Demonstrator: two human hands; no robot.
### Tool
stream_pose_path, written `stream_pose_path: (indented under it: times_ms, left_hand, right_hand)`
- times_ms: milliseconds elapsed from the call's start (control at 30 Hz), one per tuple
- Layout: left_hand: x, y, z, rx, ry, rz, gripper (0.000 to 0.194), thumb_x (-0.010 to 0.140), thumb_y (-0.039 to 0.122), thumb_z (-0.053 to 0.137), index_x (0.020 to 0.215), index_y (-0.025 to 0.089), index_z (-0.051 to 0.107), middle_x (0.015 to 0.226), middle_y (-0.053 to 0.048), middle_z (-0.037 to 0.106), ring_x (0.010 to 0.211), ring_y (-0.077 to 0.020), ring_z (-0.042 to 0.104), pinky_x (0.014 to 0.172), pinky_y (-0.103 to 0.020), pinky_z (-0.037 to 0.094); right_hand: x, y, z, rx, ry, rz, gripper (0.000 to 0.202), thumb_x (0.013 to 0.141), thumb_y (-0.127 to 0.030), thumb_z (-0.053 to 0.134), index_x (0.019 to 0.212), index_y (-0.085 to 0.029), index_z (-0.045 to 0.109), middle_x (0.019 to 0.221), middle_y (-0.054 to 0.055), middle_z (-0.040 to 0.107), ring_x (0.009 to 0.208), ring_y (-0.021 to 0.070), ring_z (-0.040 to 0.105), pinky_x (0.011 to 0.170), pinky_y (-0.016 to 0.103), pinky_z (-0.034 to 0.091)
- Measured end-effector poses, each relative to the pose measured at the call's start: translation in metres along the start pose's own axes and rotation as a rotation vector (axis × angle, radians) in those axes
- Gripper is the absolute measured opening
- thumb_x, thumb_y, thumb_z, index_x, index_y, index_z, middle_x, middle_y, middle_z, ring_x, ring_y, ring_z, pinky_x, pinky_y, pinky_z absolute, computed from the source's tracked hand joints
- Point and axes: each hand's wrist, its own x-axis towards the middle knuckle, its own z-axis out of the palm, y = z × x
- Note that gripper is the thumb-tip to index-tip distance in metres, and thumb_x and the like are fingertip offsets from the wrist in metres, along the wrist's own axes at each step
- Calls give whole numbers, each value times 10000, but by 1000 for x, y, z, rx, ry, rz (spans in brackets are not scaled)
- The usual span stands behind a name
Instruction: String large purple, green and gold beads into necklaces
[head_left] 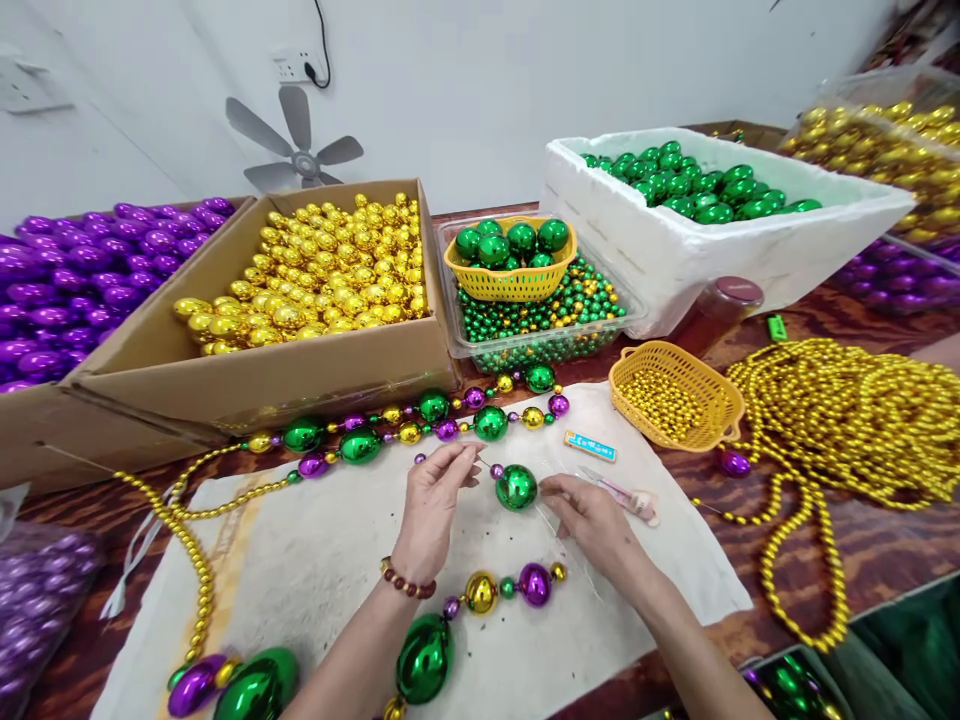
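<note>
1. Pinching thin strand with left hand, fingertips together
2. Curling right hand, fingertips nearly closed, by green bead's 3 o'clock; can't tell hold
3. Seeing green bead between hands, small purple bead at its 10 o'clock

We note a grey fan before the white wall, below a socket plate carrying a black plug and cord. A second plate shows far left. On the worktop we record a red-lidded jar beside the white foam box, a small bright-green object to its right; a blue packet lies on pale cloth.
</note>
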Motion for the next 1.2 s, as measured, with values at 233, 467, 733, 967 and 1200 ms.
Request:
stream_pose_path:
  times_ms: [233,467,733,967,1200]
  left_hand:
    - [-16,45,14,163,-19,258,160,870,269,607,929,218,746,793,-28,634,778,-167,567,762,-276,438]
    - [-23,66,7,345,-124,383,212,925,269,524,970,221,725,811,-37,648,805,-172,581,773,-302,436]
    - [83,146,-87,1070,375,617,340,945,380,416,1061,169,656,1075,-89,682,996,-199,600,891,-301,425]
    - [197,186,-116,1402,355,212,402,731,561,617,759,166,687,905,-168,719,930,-343,639,819,-432,446]
    - [225,178,-114,1259,310,111,424,576,578,730,599,172,610,860,-193,698,991,-394,622,811,-458,448]
  right_hand:
    - [12,-55,-2,-71,32,-286,277,967,-261,441,1207,-241,578,1170,54,645,876,180,662,704,258,494]
    - [29,-51,14,-251,-29,-360,222,985,-265,422,976,-242,643,941,12,710,802,174,669,660,249,430]
    - [29,-54,14,81,-102,-194,326,1002,-389,348,819,-211,551,588,-40,485,565,125,511,574,227,371]
    - [19,-51,8,315,-103,-78,351,1000,-450,309,1177,-207,490,650,-43,461,598,133,489,562,231,385]
    - [1,-46,19,235,-113,-190,332,997,-408,321,1156,-200,527,672,-16,555,624,148,550,622,250,414]
